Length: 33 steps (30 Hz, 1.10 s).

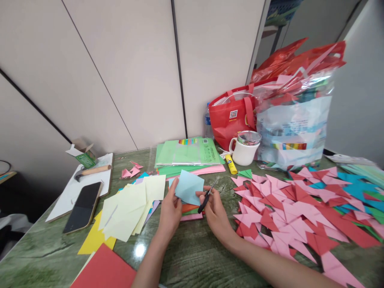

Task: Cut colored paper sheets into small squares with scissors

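A light blue sheet of paper (189,187) is held up over the table, its left edge pinched by my left hand (171,206). My right hand (216,210) grips a small pair of scissors (206,200) with dark handles, blades pointing up and away. Fingertips of that hand also touch the right edge of the blue sheet. Beneath the sheet, partly hidden, lies a stack of orange and pink paper (192,217). To the left are spread pale yellow sheets (126,210). Many folded pink and red paper pieces (282,216) are heaped on the right.
A phone (83,207) and a hammer (93,172) lie at left. At the back are green paper packs (186,154), a glue stick (231,164), a white mug (244,150), a red bag (231,120) and a stuffed clear bag (295,124). Red paper (105,268) lies near the front.
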### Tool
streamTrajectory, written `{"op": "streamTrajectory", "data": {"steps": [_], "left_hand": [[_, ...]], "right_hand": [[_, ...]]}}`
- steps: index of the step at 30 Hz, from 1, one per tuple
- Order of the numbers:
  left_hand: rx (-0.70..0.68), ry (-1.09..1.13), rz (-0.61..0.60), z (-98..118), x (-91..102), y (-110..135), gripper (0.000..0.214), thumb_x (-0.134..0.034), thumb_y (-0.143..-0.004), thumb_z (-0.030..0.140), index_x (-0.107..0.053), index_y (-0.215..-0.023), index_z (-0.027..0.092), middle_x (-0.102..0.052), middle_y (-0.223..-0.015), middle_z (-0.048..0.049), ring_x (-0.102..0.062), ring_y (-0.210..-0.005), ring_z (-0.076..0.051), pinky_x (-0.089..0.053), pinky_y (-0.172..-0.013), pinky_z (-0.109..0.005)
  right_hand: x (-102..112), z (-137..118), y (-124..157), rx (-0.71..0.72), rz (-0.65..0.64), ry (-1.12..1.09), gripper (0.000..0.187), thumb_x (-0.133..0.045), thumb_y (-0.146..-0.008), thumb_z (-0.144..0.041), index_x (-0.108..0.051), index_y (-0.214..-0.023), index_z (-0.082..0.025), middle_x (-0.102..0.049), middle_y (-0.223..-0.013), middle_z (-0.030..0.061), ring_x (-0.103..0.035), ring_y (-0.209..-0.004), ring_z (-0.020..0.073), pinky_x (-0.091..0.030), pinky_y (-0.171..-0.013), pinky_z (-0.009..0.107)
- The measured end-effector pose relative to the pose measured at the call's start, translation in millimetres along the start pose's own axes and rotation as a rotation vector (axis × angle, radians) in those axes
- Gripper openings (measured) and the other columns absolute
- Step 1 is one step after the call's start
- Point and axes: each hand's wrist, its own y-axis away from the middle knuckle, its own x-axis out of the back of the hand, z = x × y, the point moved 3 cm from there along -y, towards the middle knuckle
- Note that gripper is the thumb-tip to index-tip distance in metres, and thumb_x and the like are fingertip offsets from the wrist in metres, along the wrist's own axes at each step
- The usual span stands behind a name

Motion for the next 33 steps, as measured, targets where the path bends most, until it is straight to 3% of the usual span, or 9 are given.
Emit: {"op": "streamTrajectory", "data": {"steps": [13,21,28,33], "left_hand": [[-0.014,-0.075,0.053,3.4,2.1,-0.4,0.064,-0.037,-0.064,0.003,-0.040,-0.125,0.020,-0.049,-0.124,-0.0086,-0.057,-0.090,-0.015,-0.046,-0.072,-0.026],[-0.064,-0.144,0.145,-0.2,5.7,0.6,0.046,-0.041,-0.063,0.005,-0.058,-0.104,0.018,-0.056,-0.115,-0.0068,-0.050,-0.108,-0.020,-0.040,-0.089,-0.036],[-0.079,-0.166,0.228,2.2,7.0,0.2,0.028,-0.047,-0.069,0.014,-0.064,-0.090,0.019,-0.062,-0.106,-0.0076,-0.056,-0.099,-0.021,-0.042,-0.087,-0.039],[0.042,-0.174,0.330,4.9,14.4,1.5,0.024,-0.051,-0.071,0.026,-0.064,-0.089,0.017,-0.066,-0.094,-0.0081,-0.060,-0.085,-0.021,-0.045,-0.079,-0.035]], "right_hand": [[0.2,0.6,-0.7,0.030,0.009,0.007,0.036,-0.051,-0.077,-0.041,-0.039,-0.105,-0.020,-0.059,-0.096,0.0069,-0.057,-0.091,0.0193,-0.045,-0.082,0.034],[0.1,1.8,-0.7,0.021,-0.004,0.004,0.036,-0.049,-0.078,-0.042,-0.038,-0.106,-0.021,-0.058,-0.096,0.0065,-0.056,-0.091,0.0188,-0.045,-0.081,0.033],[-0.2,2.7,-0.8,0.005,-0.004,-0.003,0.038,-0.049,-0.078,-0.045,-0.037,-0.105,-0.021,-0.058,-0.096,0.0056,-0.056,-0.091,0.0182,-0.045,-0.082,0.032],[0.7,2.0,0.0,0.052,0.021,-0.009,0.035,-0.048,-0.080,-0.042,-0.036,-0.106,-0.022,-0.057,-0.094,0.0052,-0.057,-0.089,0.0178,-0.046,-0.078,0.032]]}}
